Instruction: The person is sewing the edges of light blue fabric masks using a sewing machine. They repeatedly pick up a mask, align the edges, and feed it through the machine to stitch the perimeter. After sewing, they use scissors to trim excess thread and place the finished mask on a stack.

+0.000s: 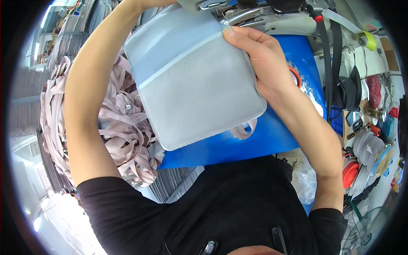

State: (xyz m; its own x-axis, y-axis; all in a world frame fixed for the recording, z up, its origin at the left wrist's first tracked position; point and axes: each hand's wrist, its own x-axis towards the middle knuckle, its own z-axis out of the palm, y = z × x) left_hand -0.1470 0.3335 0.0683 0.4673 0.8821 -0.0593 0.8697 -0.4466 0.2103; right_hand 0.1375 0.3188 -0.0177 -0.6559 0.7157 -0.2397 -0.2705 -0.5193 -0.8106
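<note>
The panel (202, 95) hangs toward twelve, beside the machine (248, 17). The right hand (265, 51) pinches its one-o'clock edge; the left hand's (156, 3) grip I cannot tell. Best keep fabric evenly taut.

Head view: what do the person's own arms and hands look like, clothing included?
The left sleeve and right sleeve are short, plain and black. The left forearm and right forearm are bare, no watch or cable showing. The right hand is ungloved; the left hand is mostly cut off.
</note>
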